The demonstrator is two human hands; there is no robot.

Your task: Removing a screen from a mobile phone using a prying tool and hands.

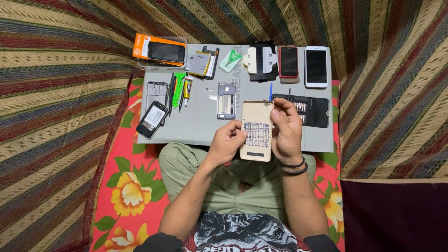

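Hands meet over the near edge of a grey work mat (200,126), both closed on a beige phone back cover (256,130) held upright between them, its inner face (marked with a dark grid pattern) turned toward the camera. The left hand (227,142) pinches the cover's left edge with curled fingers; the right hand (287,130) wraps the right edge, thumb across the front, two dark bands on its wrist. On the mat behind lie a bare phone frame (226,101), a black phone (152,120) at the left, a green pry tool (178,88), a small glue tube (187,87), a red phone (288,61) and a white phone (316,66) at the far right, and an open black tool pouch (312,111) just beyond the right hand
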